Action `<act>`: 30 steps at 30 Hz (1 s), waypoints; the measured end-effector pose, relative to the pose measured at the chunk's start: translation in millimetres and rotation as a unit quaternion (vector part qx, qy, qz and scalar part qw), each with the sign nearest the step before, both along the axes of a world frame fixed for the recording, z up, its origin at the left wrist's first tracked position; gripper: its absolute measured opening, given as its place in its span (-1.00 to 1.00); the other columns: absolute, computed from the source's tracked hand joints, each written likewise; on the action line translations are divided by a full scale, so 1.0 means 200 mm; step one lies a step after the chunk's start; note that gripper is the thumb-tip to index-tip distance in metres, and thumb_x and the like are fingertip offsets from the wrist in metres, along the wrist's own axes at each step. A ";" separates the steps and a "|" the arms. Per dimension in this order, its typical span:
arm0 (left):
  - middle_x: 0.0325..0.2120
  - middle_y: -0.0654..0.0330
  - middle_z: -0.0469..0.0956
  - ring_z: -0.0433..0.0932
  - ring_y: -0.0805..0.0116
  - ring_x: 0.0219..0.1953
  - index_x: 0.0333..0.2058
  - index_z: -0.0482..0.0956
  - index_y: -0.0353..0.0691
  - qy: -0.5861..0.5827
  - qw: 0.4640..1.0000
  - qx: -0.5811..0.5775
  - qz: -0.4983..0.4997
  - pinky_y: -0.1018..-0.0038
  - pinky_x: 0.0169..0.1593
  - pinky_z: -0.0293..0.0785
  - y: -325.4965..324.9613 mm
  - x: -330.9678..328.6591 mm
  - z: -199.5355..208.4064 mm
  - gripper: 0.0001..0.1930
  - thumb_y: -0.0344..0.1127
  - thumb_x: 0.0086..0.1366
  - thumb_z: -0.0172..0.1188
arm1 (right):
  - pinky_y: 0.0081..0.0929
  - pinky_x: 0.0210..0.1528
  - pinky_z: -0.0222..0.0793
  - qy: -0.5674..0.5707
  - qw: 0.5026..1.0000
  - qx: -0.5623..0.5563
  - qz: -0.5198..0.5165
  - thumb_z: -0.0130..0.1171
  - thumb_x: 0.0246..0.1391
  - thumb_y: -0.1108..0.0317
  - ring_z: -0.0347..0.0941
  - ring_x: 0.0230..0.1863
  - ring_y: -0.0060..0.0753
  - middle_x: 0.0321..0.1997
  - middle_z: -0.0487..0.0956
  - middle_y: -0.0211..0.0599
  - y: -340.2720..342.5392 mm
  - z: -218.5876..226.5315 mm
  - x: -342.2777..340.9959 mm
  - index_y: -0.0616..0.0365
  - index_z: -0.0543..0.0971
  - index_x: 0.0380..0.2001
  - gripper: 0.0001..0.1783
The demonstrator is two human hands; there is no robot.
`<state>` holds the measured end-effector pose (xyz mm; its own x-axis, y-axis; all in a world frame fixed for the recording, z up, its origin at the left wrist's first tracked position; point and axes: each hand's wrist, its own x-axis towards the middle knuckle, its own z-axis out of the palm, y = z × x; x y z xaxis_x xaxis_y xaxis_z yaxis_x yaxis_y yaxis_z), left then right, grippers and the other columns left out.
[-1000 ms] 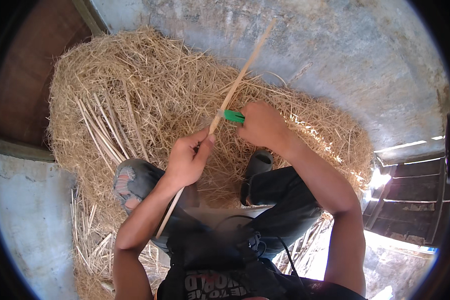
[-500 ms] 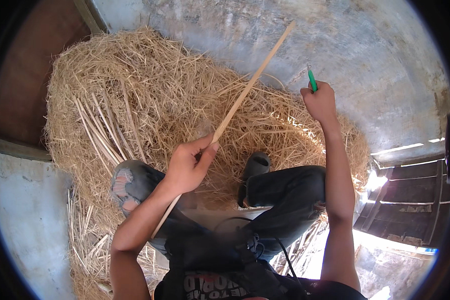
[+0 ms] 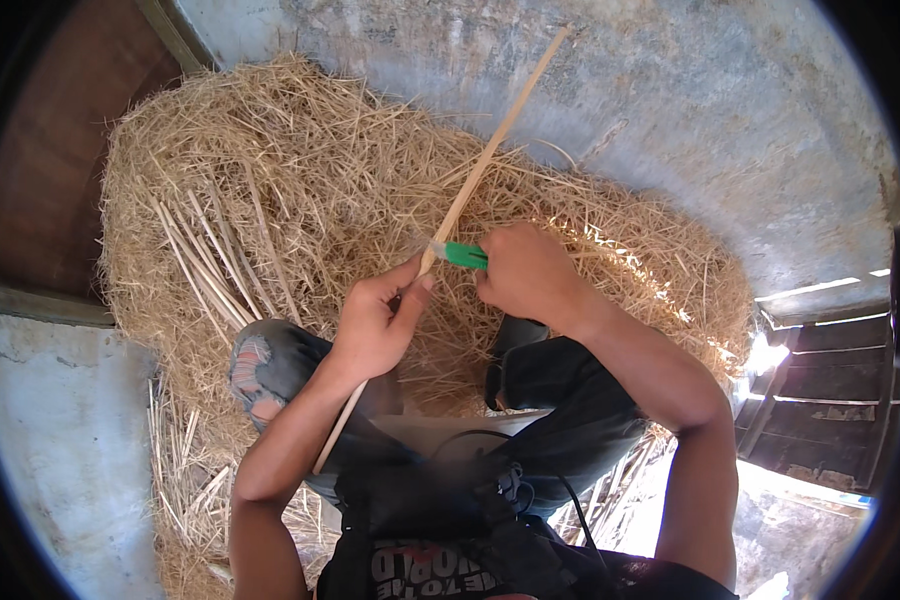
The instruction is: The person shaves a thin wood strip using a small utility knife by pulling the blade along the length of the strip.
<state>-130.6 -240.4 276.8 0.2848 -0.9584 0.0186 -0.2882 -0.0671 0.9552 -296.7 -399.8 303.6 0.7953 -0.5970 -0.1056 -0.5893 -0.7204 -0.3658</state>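
Green, the handle of a knife (image 3: 465,256) is being clasped within the curled fingers of the right hand (image 3: 535,275), over the middle of the straw heap (image 3: 300,140). The blade (image 3: 437,248) is being set against a pale wooden strip (image 3: 500,140), just beyond the left hand (image 3: 380,325); how deeply it is being pressed in cannot be told. The strip is being pinched between the thumb and fingers of the left hand, also over the middle of the heap. It is being held aslant: its flat far length is being pointed up and rightward past the heap's back edge, while its near end is being passed under the left forearm (image 3: 295,430), toward the heap's near side.

On the heap's left part, a fan of slender sticks (image 3: 205,255) is being borne by the straw, its lower ends being hidden by the torn knee (image 3: 255,375) of the dark trousers (image 3: 560,385). On the heap's near part, a dark shoe (image 3: 515,335) is being partly covered. Behind the heap, a stained grey wall (image 3: 670,100) is being seen, and to its left a brown panel (image 3: 60,130). Right of the heap, dark planks (image 3: 830,380) are being edged with daylight, and the heap's right flank is being streaked by sun.
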 end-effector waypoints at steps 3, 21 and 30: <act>-0.64 0.44 0.26 0.20 0.69 -0.57 0.24 0.56 -0.27 0.015 1.000 0.010 0.002 0.57 -0.50 0.20 0.01 0.01 -0.01 -0.62 -0.33 0.52 0.15 | 0.09 -0.19 0.57 -0.004 0.998 -0.008 -0.060 0.25 -0.11 0.39 0.62 -0.37 0.26 -0.44 0.64 0.17 -0.10 0.00 0.03 0.34 0.66 -0.50 -0.82; -0.64 0.38 0.33 0.26 0.68 -0.55 0.18 0.59 -0.34 0.001 0.999 0.011 -0.035 0.57 -0.47 0.26 0.03 -0.01 -0.01 -0.64 -0.32 0.50 0.18 | 0.03 -0.24 0.57 -0.039 0.980 -0.063 -0.187 0.23 -0.06 0.41 0.62 -0.42 0.23 -0.53 0.61 0.17 -0.44 0.12 -0.11 0.41 0.64 -0.47 -0.80; -0.66 0.34 0.39 0.30 0.70 -0.59 0.14 0.60 -0.42 -0.024 0.999 -0.032 0.036 0.57 -0.51 0.27 -0.01 -0.01 -0.02 -0.63 -0.32 0.46 0.24 | 0.03 -0.27 0.56 -0.056 0.997 -0.026 -0.035 0.27 -0.10 0.39 0.60 -0.44 0.25 -0.55 0.60 0.17 -0.02 0.09 -0.02 0.37 0.64 -0.52 -0.80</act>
<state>-132.8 -241.5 273.1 0.3494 -0.9322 0.0941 -0.3312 -0.0290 0.9431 -301.1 -403.8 322.5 0.7559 -0.6545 0.0140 -0.5973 -0.6983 -0.3945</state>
